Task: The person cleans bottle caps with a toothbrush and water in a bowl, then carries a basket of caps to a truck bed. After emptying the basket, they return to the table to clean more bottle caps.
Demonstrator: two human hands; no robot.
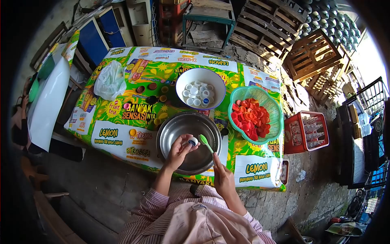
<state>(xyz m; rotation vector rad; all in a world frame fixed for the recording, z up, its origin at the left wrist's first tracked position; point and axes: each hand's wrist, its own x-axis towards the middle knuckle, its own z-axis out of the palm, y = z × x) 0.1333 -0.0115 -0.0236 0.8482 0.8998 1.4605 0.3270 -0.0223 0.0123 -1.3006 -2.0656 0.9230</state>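
My left hand pinches a white bottle cap with a dark mark on it, above a wide metal basin. My right hand grips a green toothbrush, its head pointing up and left, a short way from the cap. Behind the basin, a white enamel bowl with a blue rim holds several white caps. To its right stands a turquoise plastic basket filled with red caps.
Loose coloured caps, one of them yellow, lie left of the basin on the printed table cover. A plastic bag sits at the far left. A red crate stands past the right edge, and wooden pallets lean behind.
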